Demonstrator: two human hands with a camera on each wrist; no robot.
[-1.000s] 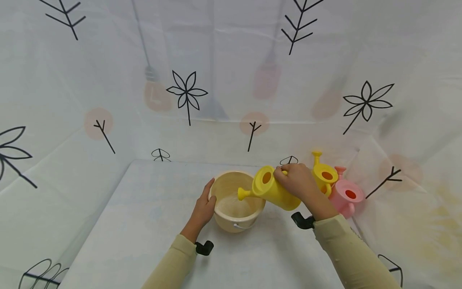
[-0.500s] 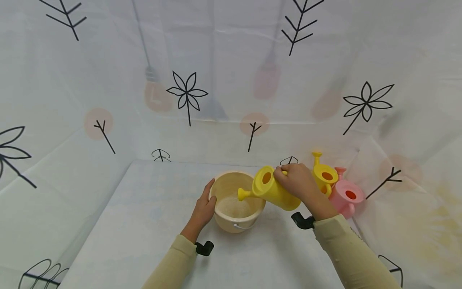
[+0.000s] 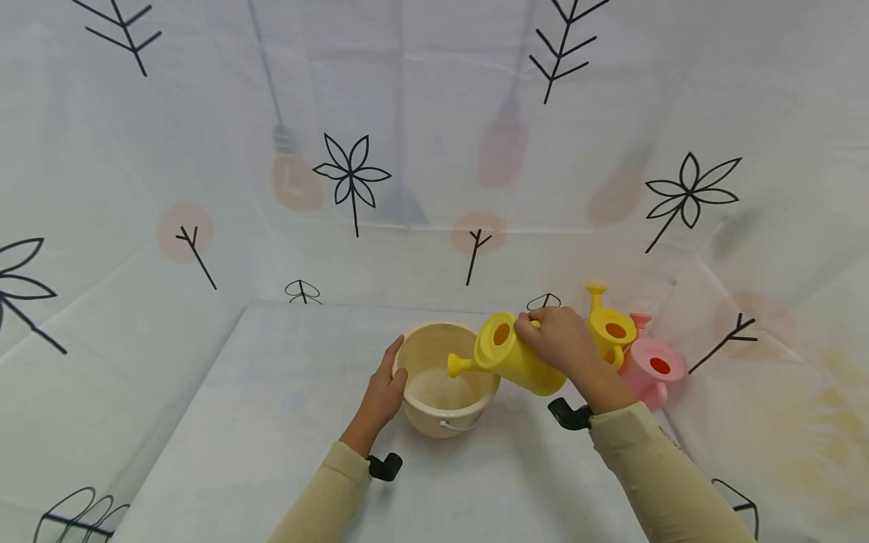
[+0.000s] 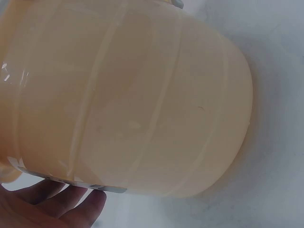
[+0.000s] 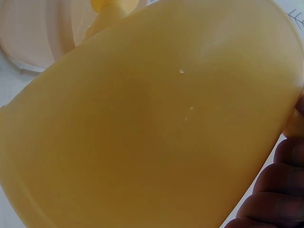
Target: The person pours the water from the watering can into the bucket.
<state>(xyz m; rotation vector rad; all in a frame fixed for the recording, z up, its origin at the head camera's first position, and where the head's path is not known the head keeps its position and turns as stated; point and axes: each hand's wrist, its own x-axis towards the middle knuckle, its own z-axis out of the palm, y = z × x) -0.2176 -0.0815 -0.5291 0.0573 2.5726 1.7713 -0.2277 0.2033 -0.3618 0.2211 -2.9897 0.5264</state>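
In the head view, a cream bucket (image 3: pixel 448 418) stands upright on the white table. My left hand (image 3: pixel 382 392) holds its left side, with the thumb at the rim; several fingertips (image 4: pixel 88 206) press its outer wall in the left wrist view. My right hand (image 3: pixel 560 339) grips the handle of a yellow watering can (image 3: pixel 519 366). The can is tilted left, its spout head over the bucket's opening. Its body (image 5: pixel 156 118) fills most of the right wrist view, with curled fingers at the right edge. Whether water flows, I cannot tell.
A second yellow watering can (image 3: pixel 611 323) and a pink watering can (image 3: pixel 652 366) stand together right of my right hand, near the table's right edge. White cloth (image 3: pixel 407 188) printed with plants hangs behind the table (image 3: pixel 285 407). The bucket's thin white handle (image 3: pixel 455 427) hangs at its front.
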